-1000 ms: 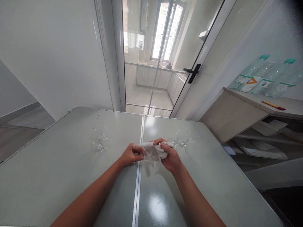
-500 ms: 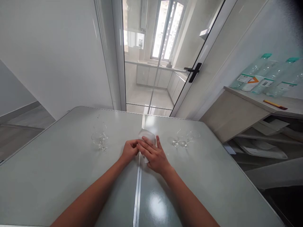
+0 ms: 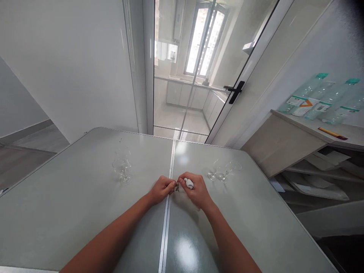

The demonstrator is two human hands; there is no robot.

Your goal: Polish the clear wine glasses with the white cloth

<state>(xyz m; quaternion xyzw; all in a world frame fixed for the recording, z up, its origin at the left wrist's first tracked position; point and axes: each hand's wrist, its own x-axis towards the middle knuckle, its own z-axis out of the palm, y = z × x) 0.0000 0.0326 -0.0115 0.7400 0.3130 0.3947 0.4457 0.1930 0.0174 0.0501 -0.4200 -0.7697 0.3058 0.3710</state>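
Near the middle seam of the table, my left hand (image 3: 162,190) is closed, its thumb and fingers pinching a small clear, glinting glass (image 3: 176,186), mostly hidden by the fingers. My right hand (image 3: 196,190) is closed around a bunched white cloth (image 3: 189,184); its fingertips are close against the glass. To the left stand clear stemmed glasses (image 3: 124,178), overlapping so that their number is hard to tell. Two more stemmed glasses, one nearer (image 3: 212,175) and one beside it (image 3: 223,177), stand upright right of my right hand.
The grey-green glossy table (image 3: 85,212) has a metal strip (image 3: 165,231) down its middle. Beyond it is a glass door with a black handle (image 3: 234,91). At right, a shelf unit (image 3: 295,146) bears several plastic bottles (image 3: 309,102) and a yellow-and-red stick (image 3: 332,133).
The cloth, earlier spread out under my right hand's straight fingers, is now bunched in that hand. Both hands have drawn slightly nearer, and the glinting glass shows between them.
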